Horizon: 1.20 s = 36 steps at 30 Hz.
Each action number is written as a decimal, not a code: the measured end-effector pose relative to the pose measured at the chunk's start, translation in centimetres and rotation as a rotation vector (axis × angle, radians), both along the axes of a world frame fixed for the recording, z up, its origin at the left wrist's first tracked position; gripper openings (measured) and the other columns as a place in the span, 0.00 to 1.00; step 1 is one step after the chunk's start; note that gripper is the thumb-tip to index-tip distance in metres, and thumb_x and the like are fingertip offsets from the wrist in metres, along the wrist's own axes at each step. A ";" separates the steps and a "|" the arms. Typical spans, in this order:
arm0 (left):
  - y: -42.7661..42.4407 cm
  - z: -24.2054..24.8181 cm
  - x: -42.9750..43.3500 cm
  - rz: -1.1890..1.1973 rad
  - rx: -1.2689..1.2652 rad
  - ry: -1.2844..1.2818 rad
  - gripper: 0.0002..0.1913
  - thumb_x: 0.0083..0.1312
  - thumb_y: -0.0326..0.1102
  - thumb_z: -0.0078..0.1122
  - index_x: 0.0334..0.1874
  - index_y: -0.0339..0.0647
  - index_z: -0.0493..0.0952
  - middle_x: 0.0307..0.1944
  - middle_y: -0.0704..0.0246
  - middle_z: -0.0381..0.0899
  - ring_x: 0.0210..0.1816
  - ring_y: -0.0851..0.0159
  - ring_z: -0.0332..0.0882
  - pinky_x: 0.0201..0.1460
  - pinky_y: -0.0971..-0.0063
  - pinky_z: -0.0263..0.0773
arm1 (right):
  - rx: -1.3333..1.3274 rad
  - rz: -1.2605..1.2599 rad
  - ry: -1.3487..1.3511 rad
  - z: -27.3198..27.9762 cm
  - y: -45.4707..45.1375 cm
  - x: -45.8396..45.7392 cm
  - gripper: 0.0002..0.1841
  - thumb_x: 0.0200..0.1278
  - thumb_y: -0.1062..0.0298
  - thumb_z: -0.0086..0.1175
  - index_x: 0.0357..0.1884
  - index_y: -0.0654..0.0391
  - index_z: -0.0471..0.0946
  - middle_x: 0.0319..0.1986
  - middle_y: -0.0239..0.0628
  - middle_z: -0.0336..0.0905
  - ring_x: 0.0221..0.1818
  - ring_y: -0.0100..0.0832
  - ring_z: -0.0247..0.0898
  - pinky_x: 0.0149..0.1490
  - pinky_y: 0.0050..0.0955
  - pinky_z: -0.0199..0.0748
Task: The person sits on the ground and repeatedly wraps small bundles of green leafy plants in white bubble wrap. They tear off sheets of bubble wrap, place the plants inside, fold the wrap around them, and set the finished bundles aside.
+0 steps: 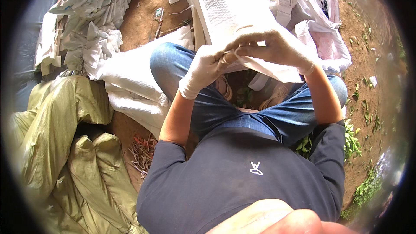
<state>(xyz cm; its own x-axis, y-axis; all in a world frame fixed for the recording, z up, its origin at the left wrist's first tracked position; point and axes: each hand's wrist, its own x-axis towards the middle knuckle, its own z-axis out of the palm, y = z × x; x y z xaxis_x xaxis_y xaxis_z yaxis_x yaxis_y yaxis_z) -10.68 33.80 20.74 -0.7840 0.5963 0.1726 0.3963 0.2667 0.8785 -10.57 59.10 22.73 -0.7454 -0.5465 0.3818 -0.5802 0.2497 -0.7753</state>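
Observation:
Both of my hands wear whitish knit gloves, stained brown about the fingers. They meet above my crossed legs. My left hand has its fingertips drawn together at the left end of a thin white sheet or bag. Around the upper edge of the same piece curls my right hand, its thumb near the left fingertips. The piece hangs toward the lower right. Just beyond my hands lies a large white textured wrap or bundle, washed out by glare. Whether anything small sits between the fingertips is hidden.
White wrapped bundles lie at my left, with a heap of folded whitish bags beyond. Olive woven sacks fill the lower left. White plastic bags stand at the upper right. Leaves lie on the soil at my right.

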 end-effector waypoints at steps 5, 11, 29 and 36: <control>-0.2 0.4 0.4 -0.026 0.051 0.083 0.14 0.74 0.41 0.67 0.44 0.32 0.85 0.32 0.61 0.83 0.31 0.61 0.80 0.38 0.70 0.76 | 0.459 -0.779 0.034 -3.1 9.2 2.0 0.15 0.73 0.58 0.61 0.56 0.50 0.87 0.40 0.36 0.89 0.42 0.29 0.85 0.47 0.31 0.82; -1.0 0.2 0.7 -0.203 0.219 0.204 0.18 0.77 0.47 0.58 0.46 0.39 0.89 0.47 0.61 0.91 0.57 0.52 0.88 0.72 0.50 0.72 | 1.257 -1.051 -0.161 -5.7 17.0 4.8 0.27 0.66 0.54 0.63 0.65 0.55 0.80 0.62 0.45 0.82 0.63 0.46 0.78 0.67 0.42 0.75; 0.0 -5.8 3.8 0.546 0.336 -0.561 0.13 0.75 0.28 0.64 0.57 0.34 0.75 0.43 0.71 0.78 0.45 0.75 0.77 0.51 0.79 0.74 | 0.253 -1.031 -0.317 -4.9 1.1 7.5 0.35 0.68 0.57 0.69 0.73 0.59 0.73 0.44 0.38 0.84 0.46 0.29 0.81 0.54 0.29 0.80; 3.3 -3.3 2.8 0.563 -0.212 0.476 0.31 0.57 0.21 0.62 0.66 0.42 0.75 0.71 0.53 0.68 0.67 0.50 0.72 0.67 0.60 0.72 | -0.787 -0.695 -0.959 -7.1 -0.2 5.6 0.14 0.78 0.61 0.61 0.49 0.64 0.85 0.37 0.27 0.84 0.36 0.15 0.77 0.43 0.17 0.76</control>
<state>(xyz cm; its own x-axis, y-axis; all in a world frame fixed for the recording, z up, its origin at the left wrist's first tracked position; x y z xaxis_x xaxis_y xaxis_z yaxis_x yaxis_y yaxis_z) -7.91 37.08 17.45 -0.8490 0.1868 0.4943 0.4733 0.6846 0.5543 -4.98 58.91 15.63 -0.9095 0.1462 -0.3891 0.3014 -0.4127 -0.8596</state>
